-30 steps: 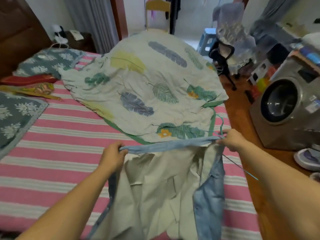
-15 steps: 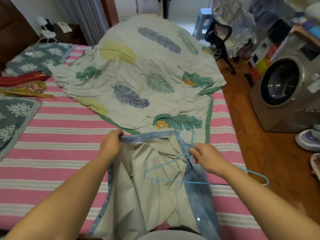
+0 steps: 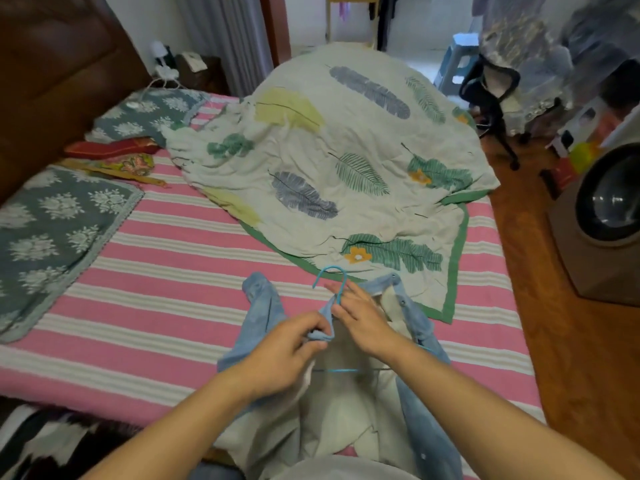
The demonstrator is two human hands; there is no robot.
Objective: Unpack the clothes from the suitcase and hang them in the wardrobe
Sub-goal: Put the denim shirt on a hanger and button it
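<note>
Denim collar fabric (image 3: pixel 320 329) pinched in left-hand fingers (image 3: pixel 311 332); right hand (image 3: pixel 360 320) rests straight-fingered beside hanger (image 3: pixel 332 275).

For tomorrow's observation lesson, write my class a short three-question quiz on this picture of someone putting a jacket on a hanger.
1. True or false: the jacket lies on a bed with pink stripes.
2. What does the left hand pinch? A) the hanger's hook B) a fold of the jacket's blue cloth C) the leaf-print quilt
3. Fill in: the hook of the blue hanger sticks out just beyond the fingers of the ____ hand.

Key
1. True.
2. B.
3. Right: the right hand lies with fingers fairly straight at the hanger's neck, below the quilt.
</note>
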